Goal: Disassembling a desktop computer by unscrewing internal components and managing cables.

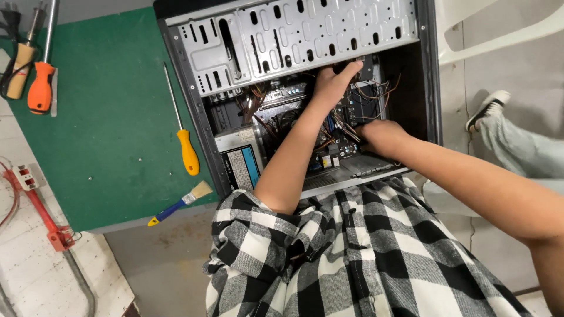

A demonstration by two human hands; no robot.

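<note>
Open computer case (200, 117): the interior is reached only through the open side panel. The far part is roofed by a perforated metal drive cage (305, 29), under which little room is left. The middle is crowded by brown wire bundles (364, 94) and the power supply (238, 155) at the near left. The remaining gap is taken up by the left hand (335, 82) and right hand (382, 135).

Green mat (106, 117), left of the case: open room is broken by a yellow-handled screwdriver (185, 141), a paintbrush (179, 202) near, and an orange-handled screwdriver (41, 85) far left.
</note>
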